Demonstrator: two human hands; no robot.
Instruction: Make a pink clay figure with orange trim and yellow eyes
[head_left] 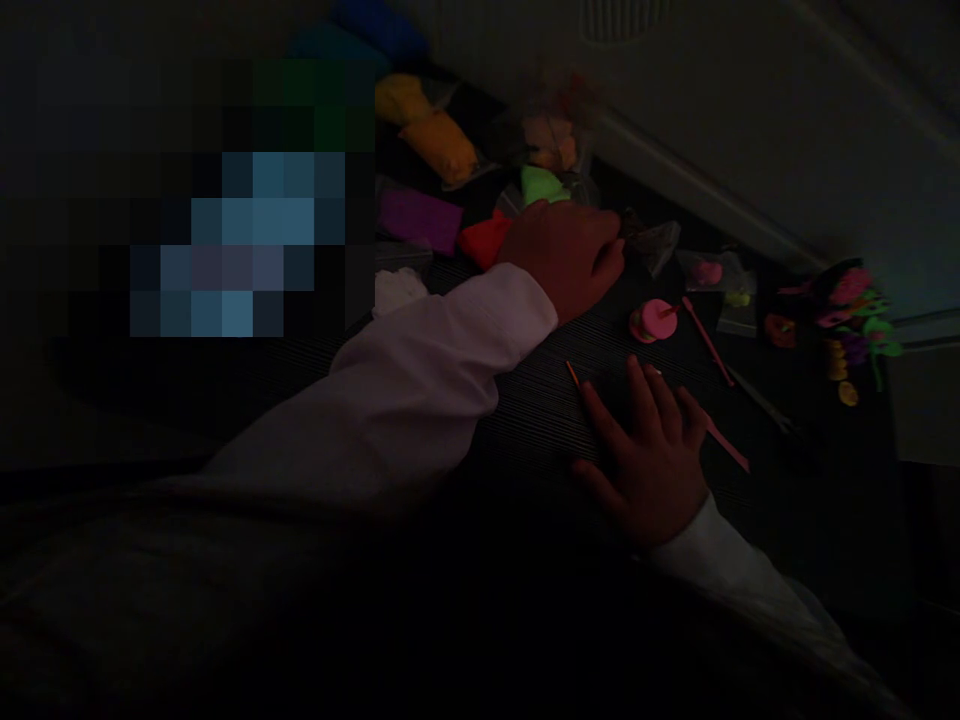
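Note:
My left hand (566, 255) reaches over the row of bags, its fingers curled in. What it holds, if anything, is hidden from me. Around it lie a red bag of clay-like material (484, 238), a bright green one (544, 184) and a crumpled clear plastic bag (654, 243) by the fingertips. Palm down, my right hand (652, 460) rests on the dark table with fingers spread. A thin orange stick (573, 373) lies by its index finger, and a pink strip (727, 446) runs out beside its little finger. Beyond it stands a small pink round piece (654, 320).
Orange (442, 148) and purple bags (420, 220) lie at the back left, near a white lump (399, 290). A pink stick tool (709, 342) and scissors-like tool (765, 405) lie to the right. Small colourful figures (851, 300) crowd the right end. The scene is very dark.

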